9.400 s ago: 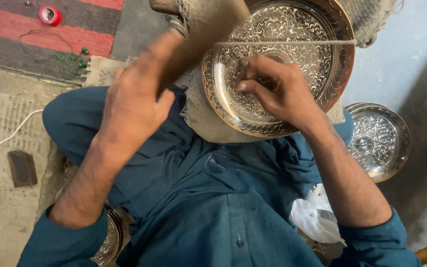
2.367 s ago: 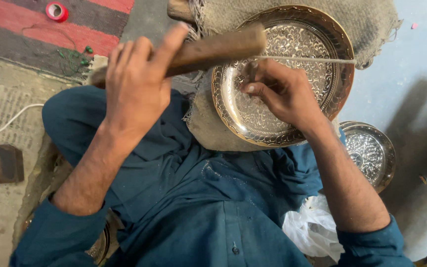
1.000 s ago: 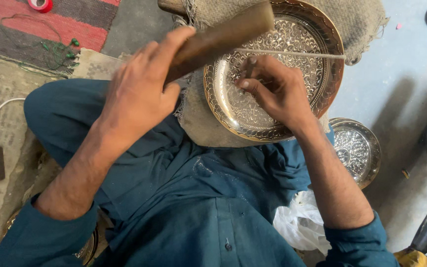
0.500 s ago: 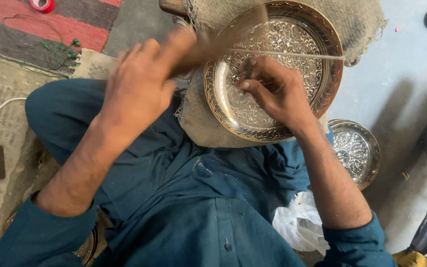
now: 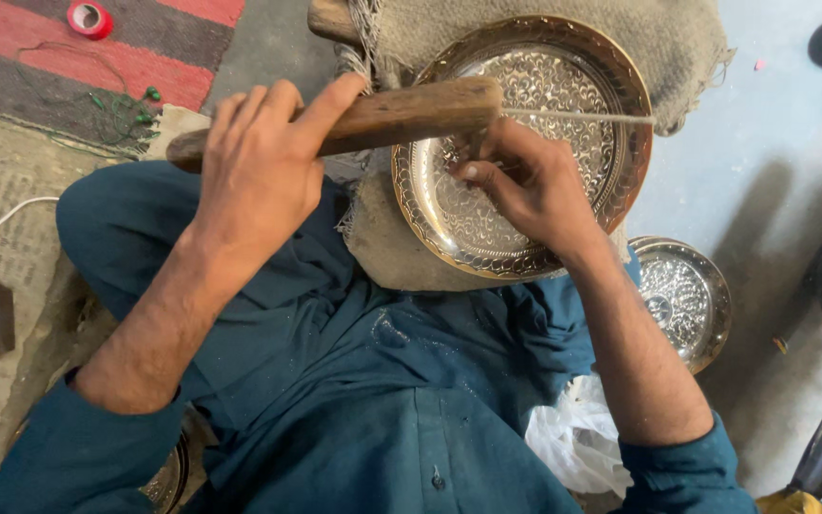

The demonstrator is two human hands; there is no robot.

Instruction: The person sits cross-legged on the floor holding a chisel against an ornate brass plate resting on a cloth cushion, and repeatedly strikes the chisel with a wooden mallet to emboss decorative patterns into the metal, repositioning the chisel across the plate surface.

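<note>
Firmly wrapped around a wooden mallet (image 5: 363, 119), left hand (image 5: 259, 176) raised over the burlap pad's (image 5: 677, 48) left edge. Right hand (image 5: 535, 186), fingers pinched on a thin metal chisel (image 5: 582, 116), resting on the engraved brass plate (image 5: 525, 143) at pad centre.

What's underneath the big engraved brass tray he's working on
The big engraved tray rests on a coarse burlap cloth, which shows around its top and lower-left edges. A wooden piece pokes out at the cloth's top-left. What supports the cloth underneath stays covered.
</note>
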